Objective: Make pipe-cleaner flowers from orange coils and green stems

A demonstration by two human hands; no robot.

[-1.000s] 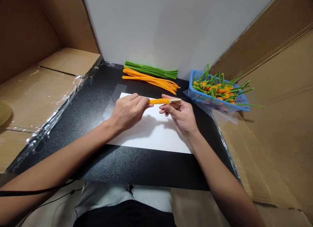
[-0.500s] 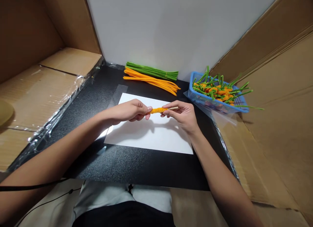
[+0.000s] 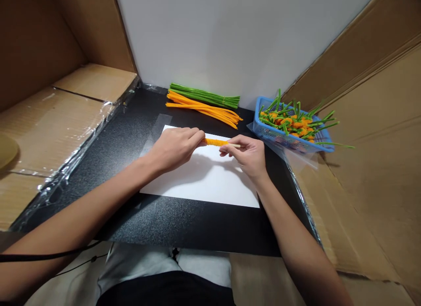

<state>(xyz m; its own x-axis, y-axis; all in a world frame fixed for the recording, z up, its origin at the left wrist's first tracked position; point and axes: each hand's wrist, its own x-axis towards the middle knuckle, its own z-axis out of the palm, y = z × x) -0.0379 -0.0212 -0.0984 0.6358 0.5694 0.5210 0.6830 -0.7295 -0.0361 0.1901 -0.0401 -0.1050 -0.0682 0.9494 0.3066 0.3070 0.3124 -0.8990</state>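
Between my two hands, above a white sheet of paper (image 3: 197,183), an orange pipe cleaner (image 3: 215,142) is coiled around a thin pale stick (image 3: 236,145). My left hand (image 3: 180,149) is closed over the coil's left end, its back turned up and its fingertips hidden. With thumb and fingers, my right hand (image 3: 248,154) pinches the coil's right end and the stick, whose tip pokes out toward the palm.
Behind the paper lie bundles of green pipe cleaners (image 3: 204,95) and orange pipe cleaners (image 3: 205,108). At the right a blue basket (image 3: 279,137) holds green and orange twisted pieces. Cardboard walls (image 3: 378,99) flank the black table (image 3: 158,222).
My left hand has rolled over the coil, so its back now faces up and the thumb is hidden. The coil has risen slightly; my right hand has barely moved.
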